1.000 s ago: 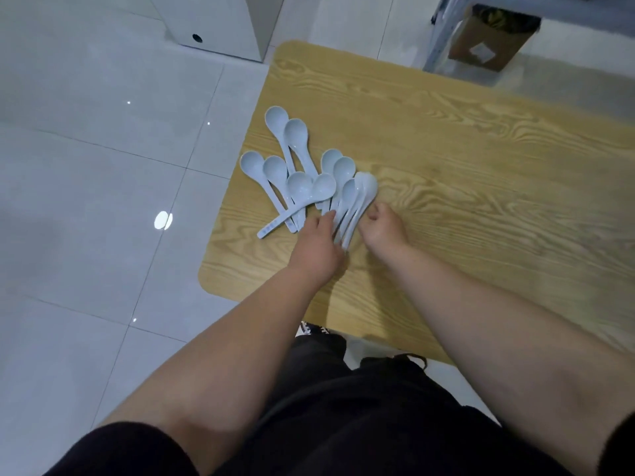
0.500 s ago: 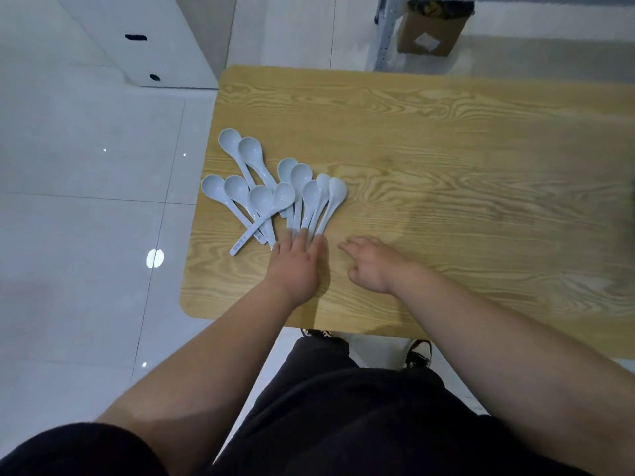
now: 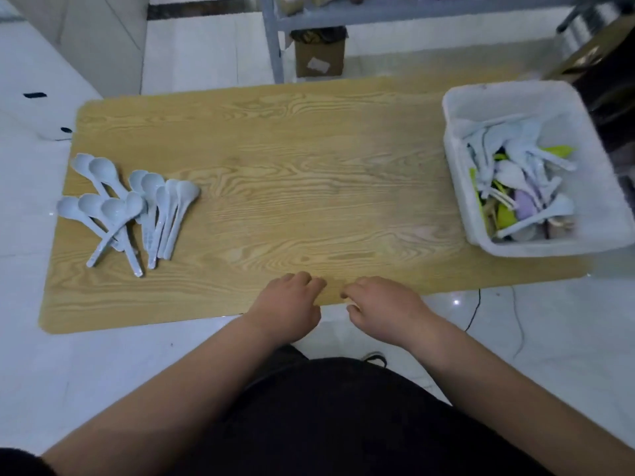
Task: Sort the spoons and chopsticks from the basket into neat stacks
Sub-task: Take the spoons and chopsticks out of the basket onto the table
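Several pale blue spoons [image 3: 137, 207] lie in a loose, overlapping pile on the left part of the wooden table [image 3: 309, 187]. A white plastic basket [image 3: 457, 187] stands at the table's right end, holding more pale blue spoons mixed with green, purple and beige utensils. My left hand [image 3: 288, 304] and my right hand [image 3: 381, 304] hover side by side at the table's near edge, far from both the pile and the basket. Their fingers hang loosely curled and hold nothing.
Beyond the table stand a grey metal shelf frame [image 3: 275, 46] and a cardboard box [image 3: 319, 53] on the tiled floor. A white cabinet [image 3: 68, 46] stands at the back left. A dark box [image 3: 604, 73] sits behind the basket.
Both hands have let go of the spoon pile and drawn back right, to the table's near edge. The view has swung right, so the basket now shows.
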Demonstrator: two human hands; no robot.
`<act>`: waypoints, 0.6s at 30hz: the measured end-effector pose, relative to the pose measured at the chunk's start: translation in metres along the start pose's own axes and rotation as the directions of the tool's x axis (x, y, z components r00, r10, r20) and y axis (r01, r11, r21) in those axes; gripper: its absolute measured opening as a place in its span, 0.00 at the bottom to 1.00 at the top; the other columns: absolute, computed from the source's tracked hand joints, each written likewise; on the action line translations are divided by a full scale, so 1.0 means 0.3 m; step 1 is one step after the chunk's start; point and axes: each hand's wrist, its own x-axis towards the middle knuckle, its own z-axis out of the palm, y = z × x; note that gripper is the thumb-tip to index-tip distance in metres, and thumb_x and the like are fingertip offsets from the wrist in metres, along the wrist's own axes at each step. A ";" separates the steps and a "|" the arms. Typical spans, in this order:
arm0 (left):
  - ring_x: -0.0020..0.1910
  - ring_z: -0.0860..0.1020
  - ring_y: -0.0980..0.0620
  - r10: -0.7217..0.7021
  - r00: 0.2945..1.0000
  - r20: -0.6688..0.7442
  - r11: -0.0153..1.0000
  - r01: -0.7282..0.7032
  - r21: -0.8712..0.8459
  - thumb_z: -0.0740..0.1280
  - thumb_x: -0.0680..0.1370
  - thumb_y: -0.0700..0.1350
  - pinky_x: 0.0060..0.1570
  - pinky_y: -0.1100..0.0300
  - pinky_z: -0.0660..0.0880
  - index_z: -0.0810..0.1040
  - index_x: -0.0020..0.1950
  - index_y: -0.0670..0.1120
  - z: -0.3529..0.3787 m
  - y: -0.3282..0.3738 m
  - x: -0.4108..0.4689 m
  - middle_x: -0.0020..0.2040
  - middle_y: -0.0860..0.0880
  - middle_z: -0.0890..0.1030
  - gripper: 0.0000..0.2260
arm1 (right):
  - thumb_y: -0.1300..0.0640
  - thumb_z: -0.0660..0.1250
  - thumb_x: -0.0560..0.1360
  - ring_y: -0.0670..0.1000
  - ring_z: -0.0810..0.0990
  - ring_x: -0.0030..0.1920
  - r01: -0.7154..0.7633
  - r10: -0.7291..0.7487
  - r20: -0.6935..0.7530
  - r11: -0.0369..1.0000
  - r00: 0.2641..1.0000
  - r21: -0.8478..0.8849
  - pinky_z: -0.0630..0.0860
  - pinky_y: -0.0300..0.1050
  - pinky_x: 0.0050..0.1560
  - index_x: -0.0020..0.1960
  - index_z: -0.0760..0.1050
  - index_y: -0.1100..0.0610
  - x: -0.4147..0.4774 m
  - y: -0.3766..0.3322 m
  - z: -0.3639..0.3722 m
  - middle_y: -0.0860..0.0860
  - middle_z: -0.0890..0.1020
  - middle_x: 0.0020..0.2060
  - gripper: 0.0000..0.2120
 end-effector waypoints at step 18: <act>0.57 0.76 0.46 0.378 0.922 -0.085 0.924 -0.369 0.100 0.56 0.78 0.58 0.55 0.50 0.75 0.73 0.68 0.50 -0.213 0.580 0.302 0.58 0.50 0.78 0.22 | 0.49 0.58 0.82 0.50 0.74 0.63 -0.250 0.288 -0.198 0.948 0.937 0.198 0.74 0.46 0.55 0.70 0.72 0.49 -0.411 0.525 -0.104 0.46 0.77 0.63 0.18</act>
